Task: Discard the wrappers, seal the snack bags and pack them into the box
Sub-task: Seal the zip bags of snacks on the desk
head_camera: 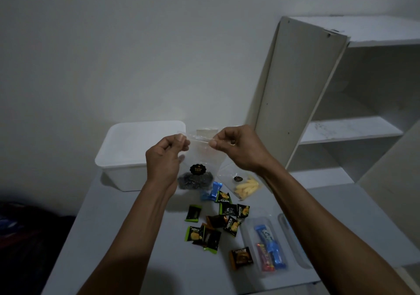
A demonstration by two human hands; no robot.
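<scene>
I hold a clear zip bag of dark snacks [197, 176] up over the table by its top strip. My left hand [166, 156] pinches the left end of the strip and my right hand [236, 147] pinches the right end. A second clear bag of pale yellow snacks [244, 186] lies on the table under my right wrist. Several small black-and-green snack packets [229, 210] and a blue wrapper [213, 191] are scattered in front. A white lidded box [136, 156] stands at the back left.
A clear shallow container [252, 238] at the front right holds blue and red wrapped bars [269, 249]; its clear lid [293, 240] lies beside it. A white open shelf unit [354, 131] with a loose leaning panel [297, 90] stands at the right. The table edge [75, 226] drops off at the left.
</scene>
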